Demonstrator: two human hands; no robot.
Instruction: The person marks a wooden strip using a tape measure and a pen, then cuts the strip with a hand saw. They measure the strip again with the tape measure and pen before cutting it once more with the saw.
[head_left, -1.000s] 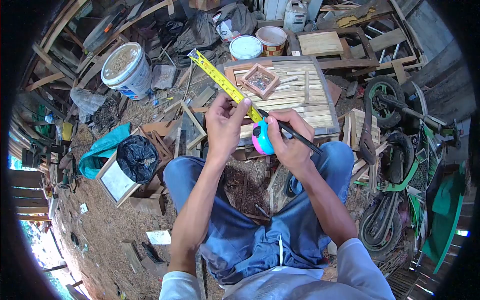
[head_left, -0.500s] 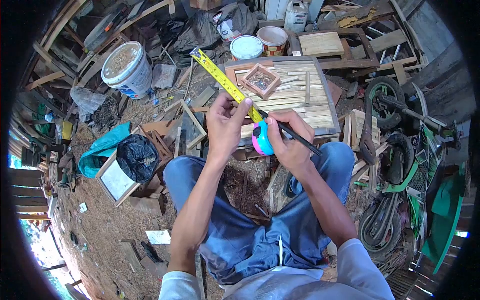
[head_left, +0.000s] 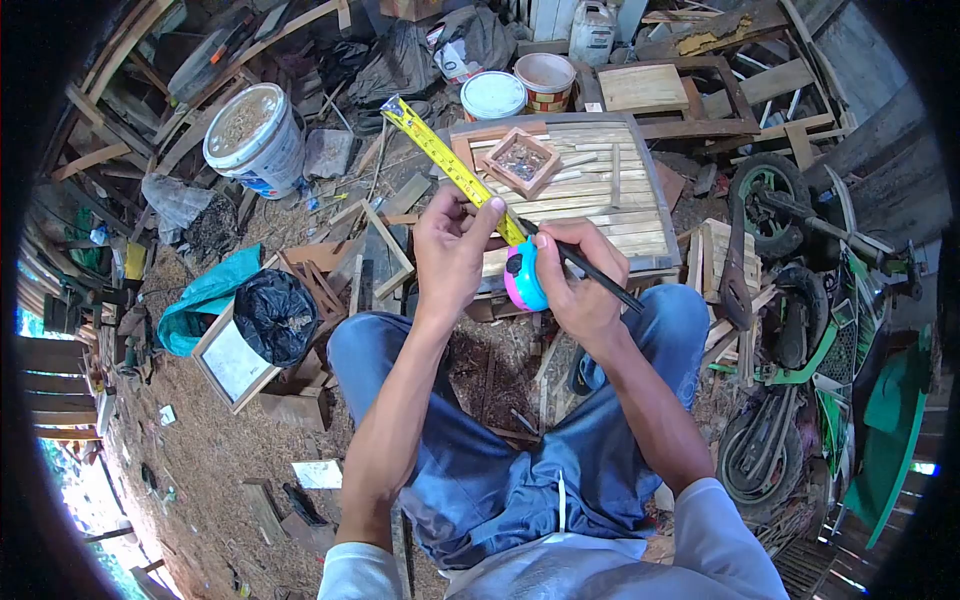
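Observation:
A tape measure with a pink and blue case (head_left: 524, 283) has its yellow blade (head_left: 438, 153) drawn out toward the upper left. My left hand (head_left: 453, 250) pinches the blade partway along, thumb on top. My right hand (head_left: 582, 278) grips the case from the right and also holds a thin black stick (head_left: 600, 276), perhaps a pen or pencil, slanting under the fingers. Behind the hands, a panel of light wooden strips (head_left: 590, 215) carries a small square wooden frame box (head_left: 521, 161) with small bits inside.
A white bucket (head_left: 285, 165) of sawdust stands at the left. Nearer sits a bin lined with a black bag (head_left: 273, 315). To the right are a handsaw (head_left: 737, 255) and a small green motorbike (head_left: 810, 350). Two paint tubs, one with a white lid (head_left: 493, 95), stand at the back.

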